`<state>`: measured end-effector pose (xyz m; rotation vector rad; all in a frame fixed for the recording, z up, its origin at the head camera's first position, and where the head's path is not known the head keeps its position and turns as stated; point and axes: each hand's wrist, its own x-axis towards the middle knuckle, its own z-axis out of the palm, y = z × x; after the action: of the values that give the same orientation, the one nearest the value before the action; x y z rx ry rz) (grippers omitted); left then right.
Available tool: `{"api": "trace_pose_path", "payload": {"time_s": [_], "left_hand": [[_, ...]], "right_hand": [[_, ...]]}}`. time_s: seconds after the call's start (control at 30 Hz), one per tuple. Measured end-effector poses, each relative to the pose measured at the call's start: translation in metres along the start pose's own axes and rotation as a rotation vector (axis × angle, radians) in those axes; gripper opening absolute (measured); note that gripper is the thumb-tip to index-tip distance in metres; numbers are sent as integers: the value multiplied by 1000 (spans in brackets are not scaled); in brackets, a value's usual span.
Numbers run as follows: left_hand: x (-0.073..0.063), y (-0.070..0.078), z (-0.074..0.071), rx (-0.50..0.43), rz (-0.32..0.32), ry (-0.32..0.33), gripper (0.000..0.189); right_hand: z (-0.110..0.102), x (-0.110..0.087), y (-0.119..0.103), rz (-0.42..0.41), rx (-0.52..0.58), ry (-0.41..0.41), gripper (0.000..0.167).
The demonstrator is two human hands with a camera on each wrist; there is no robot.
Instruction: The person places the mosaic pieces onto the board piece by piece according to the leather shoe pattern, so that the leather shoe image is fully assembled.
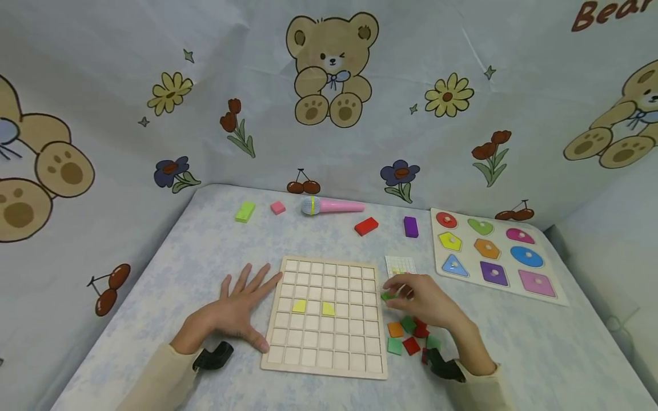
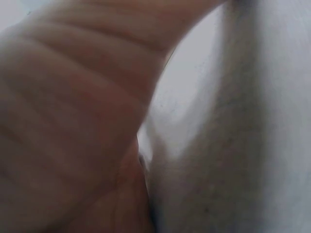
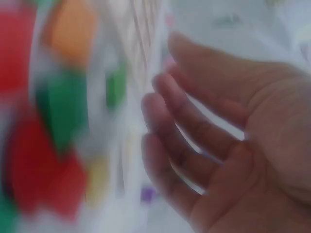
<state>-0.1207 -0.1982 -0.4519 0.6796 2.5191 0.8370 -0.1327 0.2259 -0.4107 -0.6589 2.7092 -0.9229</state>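
Note:
A wooden grid board (image 1: 329, 368) lies on the table, with one yellow tile (image 1: 299, 306) and another yellow tile (image 1: 328, 309) in its cells. My left hand (image 1: 233, 311) spreads its fingers at the board's left side, thumb and index fingertips at its edge. In the left wrist view, the blurred palm (image 2: 73, 107) fills much of the picture. Beyond the board's right edge hovers my right hand (image 1: 424, 294), fingers loosely bent and nothing visible between them. A green tile (image 1: 388, 296) lies by its fingertips; in the right wrist view the green tile (image 3: 115, 85) is apart from the hand.
Loose tiles (image 1: 411, 346) in red, green and orange lie below my right hand. A small pattern card (image 1: 400, 265) sits behind it. Farther back are a pink toy microphone (image 1: 339, 206), a red block (image 1: 366, 226) and a purple block (image 1: 410, 227). A shape puzzle (image 1: 514, 288) occupies the right.

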Motion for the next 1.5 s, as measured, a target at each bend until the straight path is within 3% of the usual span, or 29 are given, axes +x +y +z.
{"api": "trace_pose_path", "payload": {"time_s": [0.17,0.3,0.4,0.57,0.7,0.87,1.2,1.33,1.5], "left_hand": [[0,4,-3,34,-34,-4,142],[2,5,-1,45,-59,-23,143],[4,4,0,54,-73,-27,144],[4,5,2,52,-67,-25,143],[3,10,0,43,-69,-24,142],[6,-2,8,89,-90,-2,146],[4,-4,7,41,-35,0,142],[4,-5,7,63,-56,-5,144],[1,2,2,8,6,2,140]], "right_hand": [[-24,-16,31,89,66,45,30],[-31,-23,46,185,124,-38,33],[-30,-25,54,197,158,-105,34],[-28,-28,63,162,174,-130,32],[-27,-29,64,141,180,-132,30],[-24,-28,60,144,190,-117,29],[-19,-23,54,256,110,-109,21],[-19,-21,52,205,75,-99,15],[-20,-18,44,142,18,-58,8]]}}
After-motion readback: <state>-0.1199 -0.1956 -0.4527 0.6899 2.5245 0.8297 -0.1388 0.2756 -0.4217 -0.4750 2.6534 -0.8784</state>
